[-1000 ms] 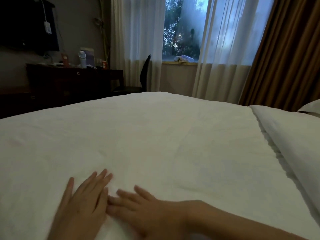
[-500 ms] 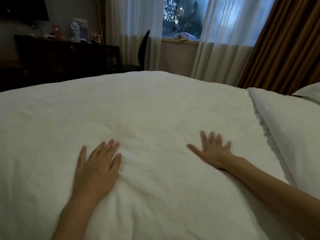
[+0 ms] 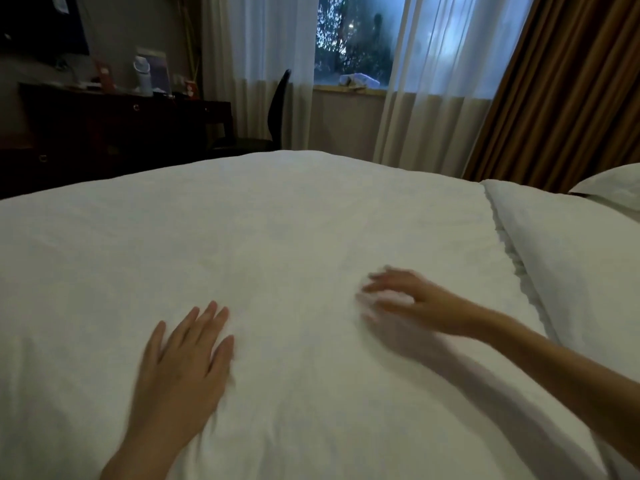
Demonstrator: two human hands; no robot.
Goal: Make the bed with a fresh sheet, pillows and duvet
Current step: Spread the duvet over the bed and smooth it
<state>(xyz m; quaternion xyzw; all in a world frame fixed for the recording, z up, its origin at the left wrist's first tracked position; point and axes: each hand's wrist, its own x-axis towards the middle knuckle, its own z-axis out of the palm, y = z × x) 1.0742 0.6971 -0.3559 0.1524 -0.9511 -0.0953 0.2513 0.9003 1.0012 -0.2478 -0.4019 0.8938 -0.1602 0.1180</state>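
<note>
The right hand (image 3: 401,301) has slid back toward the left hand (image 3: 187,355) since a moment ago, so the smoothing goes on. Both lie flat on the duvet (image 3: 277,230), fingers straight, holding nothing. The duvet covers the bed, running long from left to the pillow (image 3: 609,185) on the right.

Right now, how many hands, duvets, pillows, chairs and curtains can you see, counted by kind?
Hands: 2, the left hand flat on the duvet, the right hand blurred.
Duvets: 1, the white duvet.
Pillows: 1, the pillow at the right edge.
Chairs: 1, the dark chair.
Curtains: 3, two sheer curtains and one brown curtain.
Total: 8
</note>
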